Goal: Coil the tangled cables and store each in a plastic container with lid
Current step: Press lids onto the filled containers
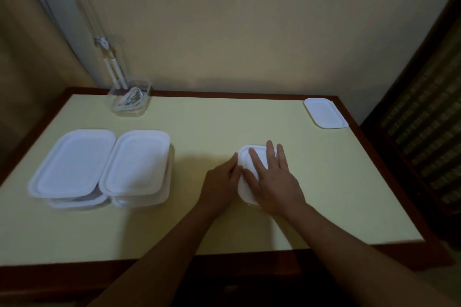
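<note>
One table (324,194) bears four boxes: left box (74,162) and mid box (136,164), lidded and touching, long axes running away; far box (147,97), open, holding one white cable (131,98); near box (243,192), lidded, under the flat, straight-fingered right hand (274,182), with left hand (219,187) fingers curled on its left rim; one loose lid (325,112) lies far right.

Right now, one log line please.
step: lid closing | right hand: flat on lid | left hand: at lid edge | lidded containers: two, left | open container: holds cable

Table (224,119) holds lidded containers (134,164), an open container (129,103), a lid (325,112).
</note>
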`<action>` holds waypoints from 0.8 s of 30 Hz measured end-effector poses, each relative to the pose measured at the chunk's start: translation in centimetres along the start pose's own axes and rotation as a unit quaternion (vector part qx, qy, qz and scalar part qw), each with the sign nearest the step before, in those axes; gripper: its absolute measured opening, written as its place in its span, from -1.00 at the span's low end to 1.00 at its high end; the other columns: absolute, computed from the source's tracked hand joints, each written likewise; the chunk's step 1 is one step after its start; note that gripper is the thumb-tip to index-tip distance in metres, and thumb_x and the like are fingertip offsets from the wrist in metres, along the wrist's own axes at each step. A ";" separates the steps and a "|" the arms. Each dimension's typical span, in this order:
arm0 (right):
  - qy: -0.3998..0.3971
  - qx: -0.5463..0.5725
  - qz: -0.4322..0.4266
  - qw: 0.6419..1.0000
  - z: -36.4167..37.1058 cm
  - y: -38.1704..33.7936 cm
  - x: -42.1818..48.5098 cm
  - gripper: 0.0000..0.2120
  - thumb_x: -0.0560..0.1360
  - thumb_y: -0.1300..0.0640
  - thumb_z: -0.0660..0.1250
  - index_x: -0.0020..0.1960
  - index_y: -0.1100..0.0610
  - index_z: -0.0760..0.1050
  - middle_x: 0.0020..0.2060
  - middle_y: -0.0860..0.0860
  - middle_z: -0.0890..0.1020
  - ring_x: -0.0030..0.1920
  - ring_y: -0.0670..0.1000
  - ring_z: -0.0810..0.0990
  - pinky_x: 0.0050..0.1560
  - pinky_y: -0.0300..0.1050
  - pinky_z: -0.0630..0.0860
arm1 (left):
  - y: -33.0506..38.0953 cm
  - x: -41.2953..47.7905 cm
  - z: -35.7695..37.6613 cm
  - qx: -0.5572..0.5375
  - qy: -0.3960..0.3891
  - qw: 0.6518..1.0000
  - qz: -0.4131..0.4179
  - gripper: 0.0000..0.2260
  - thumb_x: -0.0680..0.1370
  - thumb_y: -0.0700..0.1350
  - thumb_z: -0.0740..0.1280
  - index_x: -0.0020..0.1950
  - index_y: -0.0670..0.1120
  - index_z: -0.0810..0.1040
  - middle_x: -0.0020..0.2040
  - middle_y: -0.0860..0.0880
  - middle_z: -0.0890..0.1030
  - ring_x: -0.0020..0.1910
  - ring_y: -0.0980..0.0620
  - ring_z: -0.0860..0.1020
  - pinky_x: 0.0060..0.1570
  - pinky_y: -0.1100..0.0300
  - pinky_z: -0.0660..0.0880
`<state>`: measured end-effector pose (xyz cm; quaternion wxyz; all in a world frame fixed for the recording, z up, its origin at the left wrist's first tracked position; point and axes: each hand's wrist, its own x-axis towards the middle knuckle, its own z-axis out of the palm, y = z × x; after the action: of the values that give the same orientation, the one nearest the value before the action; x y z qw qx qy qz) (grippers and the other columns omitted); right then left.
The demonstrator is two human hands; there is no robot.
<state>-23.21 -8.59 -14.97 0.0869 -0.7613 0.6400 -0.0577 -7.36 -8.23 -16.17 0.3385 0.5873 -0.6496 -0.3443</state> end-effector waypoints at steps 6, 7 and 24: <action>0.005 0.000 0.000 1.000 0.7 -1.5 -0.5 -0.36 0.62 -0.35 -0.11 0.64 -0.19 -0.11 0.64 0.07 -0.22 0.62 0.14 -0.29 0.43 0.21 0.34 | 2.1 -0.9 -5.3 0.225 -0.010 0.970 0.093 -0.53 0.61 0.02 0.20 0.51 -0.08 0.41 0.39 -0.21 0.52 0.41 -0.20 0.46 0.39 -0.07 0.37; 0.005 0.004 -0.003 1.000 0.9 -1.9 -0.6 -0.37 0.62 -0.34 -0.10 0.64 -0.20 -0.11 0.64 0.06 -0.22 0.61 0.13 -0.30 0.42 0.21 0.36 | 2.5 -0.8 -7.0 0.243 0.019 0.961 0.131 -0.52 0.56 0.02 0.23 0.47 -0.10 0.47 0.35 -0.24 0.55 0.38 -0.24 0.49 0.35 -0.12 0.41; 0.036 0.038 -0.038 0.998 3.6 -13.1 1.0 -0.30 0.53 -0.39 -0.14 0.60 -0.15 0.11 0.64 0.15 -0.01 0.63 0.22 -0.07 0.30 0.31 0.46 | -7.1 -2.3 -21.5 0.434 0.022 0.898 -0.068 -0.16 0.44 0.51 -0.26 0.64 0.14 -0.02 0.66 -0.07 -0.03 0.62 -0.20 -0.03 0.55 -0.21 -0.11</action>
<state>-9.67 -7.15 -15.84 0.0902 -0.7784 0.6109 -0.1126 14.73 -7.55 -10.75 0.0397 0.7263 -0.6852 -0.0373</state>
